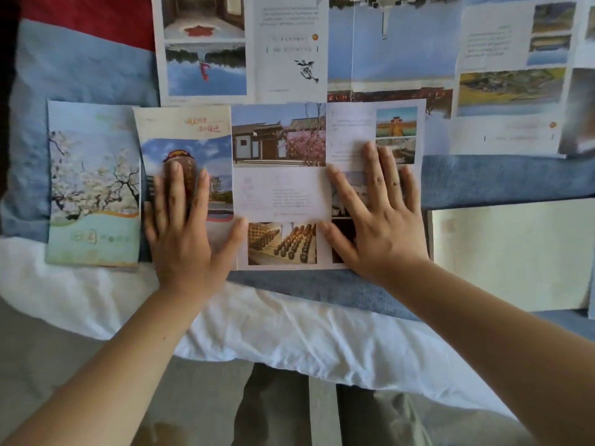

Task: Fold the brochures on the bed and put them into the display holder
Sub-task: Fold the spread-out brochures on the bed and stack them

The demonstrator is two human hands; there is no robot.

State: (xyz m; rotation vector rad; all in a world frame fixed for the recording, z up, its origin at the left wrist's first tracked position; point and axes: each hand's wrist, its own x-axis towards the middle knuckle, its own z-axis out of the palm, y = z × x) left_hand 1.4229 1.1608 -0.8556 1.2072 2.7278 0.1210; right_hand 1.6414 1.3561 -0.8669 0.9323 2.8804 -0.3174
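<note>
The fingers of the left hand (183, 239) lie straight and spread (175, 188), pressing flat on the cover panel with the brown jar and gripping nothing. The fingers of the right hand (380, 226) are likewise splayed and flat (373, 175) on the opposite end panel, with nothing held. Between them the open brochure (280, 194) lies fully spread, three panels wide, near the edge of the bed. The step in hand looks like the first fold. To do it well, one palm should probably pin the middle panel while the other lifts an end panel and brings it over along the printed crease. The corners should line up before a flat hand is run down the fold, since the soft bedding gives little backing. Just to the left lies a folded brochure (93, 188) with white blossoms, its edge touching the open one. Beyond are more unfolded brochures (244, 46), spread side by side. All rest on a blue blanket (483, 178) over a rumpled white sheet (289, 329), with a red cloth (87, 17) at the far left. A pale box (508, 252) sits to the right; whether it is the display holder I cannot tell. Grey floor (48, 365) shows below.
</note>
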